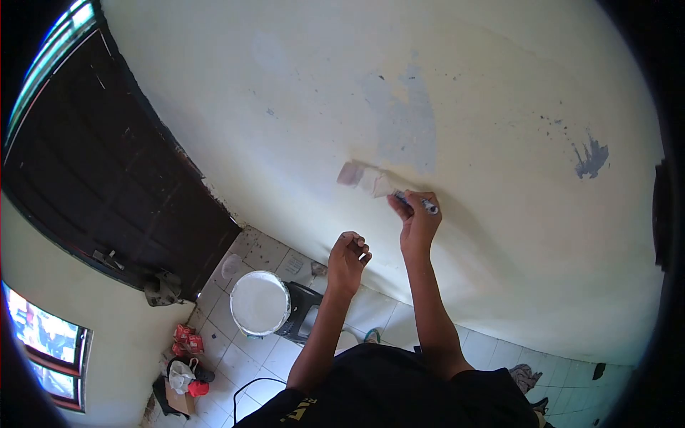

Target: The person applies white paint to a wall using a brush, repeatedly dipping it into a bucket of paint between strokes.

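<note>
My right hand [419, 220] is closed around the handle of a flat paintbrush [375, 182]. The brush points left, its pale, slightly blurred bristles at the surface of the cream wall [499, 214]. Just above it, a grey-white patch [407, 128] marks the wall. Lower and to the left, my left hand [348, 255] hovers with fingers loosely curled and nothing visible in them. A bucket of white paint [260, 304] stands below, left of my left forearm.
A dark object [303, 310] sits beside the bucket on the tiled floor [260, 348]. At left is a dark door [121, 157]. Red boxes [188, 340] and a pile of bags [187, 376] lie at lower left, near a black cable [239, 392]. Cloth [524, 378] lies at lower right.
</note>
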Demonstrator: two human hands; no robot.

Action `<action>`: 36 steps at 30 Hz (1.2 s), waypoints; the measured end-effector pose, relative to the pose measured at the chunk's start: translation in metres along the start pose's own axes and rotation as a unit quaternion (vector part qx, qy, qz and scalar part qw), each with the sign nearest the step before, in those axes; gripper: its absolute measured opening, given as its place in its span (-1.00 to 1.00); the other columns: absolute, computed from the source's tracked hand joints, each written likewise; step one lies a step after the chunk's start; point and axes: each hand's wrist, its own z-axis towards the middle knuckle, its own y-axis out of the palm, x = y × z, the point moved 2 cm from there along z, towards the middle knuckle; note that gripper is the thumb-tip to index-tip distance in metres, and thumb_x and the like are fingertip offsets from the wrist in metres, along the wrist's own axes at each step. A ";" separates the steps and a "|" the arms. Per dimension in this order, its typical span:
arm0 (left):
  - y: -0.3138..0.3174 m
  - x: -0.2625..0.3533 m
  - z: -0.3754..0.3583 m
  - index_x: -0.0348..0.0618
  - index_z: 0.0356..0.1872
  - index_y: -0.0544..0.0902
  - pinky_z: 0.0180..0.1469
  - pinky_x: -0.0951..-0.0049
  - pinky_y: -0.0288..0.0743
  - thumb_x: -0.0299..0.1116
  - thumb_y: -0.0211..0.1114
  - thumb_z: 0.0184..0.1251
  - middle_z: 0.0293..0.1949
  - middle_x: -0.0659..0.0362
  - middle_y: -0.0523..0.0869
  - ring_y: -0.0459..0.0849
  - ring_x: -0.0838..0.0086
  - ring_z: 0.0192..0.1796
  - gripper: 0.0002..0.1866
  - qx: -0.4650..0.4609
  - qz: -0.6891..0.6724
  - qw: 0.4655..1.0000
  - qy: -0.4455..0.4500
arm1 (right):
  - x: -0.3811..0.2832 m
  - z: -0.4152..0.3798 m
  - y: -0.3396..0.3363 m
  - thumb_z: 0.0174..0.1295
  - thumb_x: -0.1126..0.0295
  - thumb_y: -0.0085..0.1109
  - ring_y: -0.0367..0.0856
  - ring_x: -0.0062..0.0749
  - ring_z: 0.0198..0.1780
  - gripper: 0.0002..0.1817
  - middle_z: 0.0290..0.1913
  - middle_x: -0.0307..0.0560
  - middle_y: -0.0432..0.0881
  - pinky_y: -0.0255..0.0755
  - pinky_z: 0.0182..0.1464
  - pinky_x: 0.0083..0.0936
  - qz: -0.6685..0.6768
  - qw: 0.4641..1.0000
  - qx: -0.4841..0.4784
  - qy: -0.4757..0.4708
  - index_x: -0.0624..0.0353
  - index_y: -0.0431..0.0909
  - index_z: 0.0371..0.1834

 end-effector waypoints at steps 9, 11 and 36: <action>-0.008 -0.016 -0.016 0.02 -0.30 0.48 -0.09 0.35 0.38 -0.25 0.04 0.36 -0.37 0.32 0.47 0.46 0.51 -0.27 -0.89 0.018 -0.017 1.000 -0.014 | -0.003 -0.006 -0.002 0.16 0.64 0.19 0.71 -0.17 -0.33 -0.88 -0.35 -0.02 0.57 0.75 -0.14 -0.30 -0.010 1.000 -0.010 -0.007 0.29 0.43 -0.37; -0.007 -0.014 -0.016 0.02 -0.30 0.48 -0.09 0.34 0.38 -0.25 0.03 0.36 -0.37 0.32 0.48 0.46 0.51 -0.27 -0.89 0.018 -0.018 1.000 -0.007 | -0.003 -0.006 0.000 0.16 0.64 0.19 0.72 -0.17 -0.33 -0.89 -0.35 0.00 0.58 0.75 -0.14 -0.29 -0.025 0.999 -0.033 0.008 0.29 0.43 -0.37; -0.007 -0.034 -0.004 0.03 -0.28 0.51 -0.07 0.34 0.37 -0.25 0.11 0.34 -0.36 0.31 0.51 0.49 0.48 -0.25 -0.91 0.001 -0.030 0.998 -0.047 | -0.072 0.007 0.097 0.08 0.37 0.27 0.64 -0.27 -0.40 -0.85 -0.43 -0.20 0.57 0.51 -0.43 -0.28 -0.581 0.494 -0.345 -0.547 -0.04 0.62 -0.26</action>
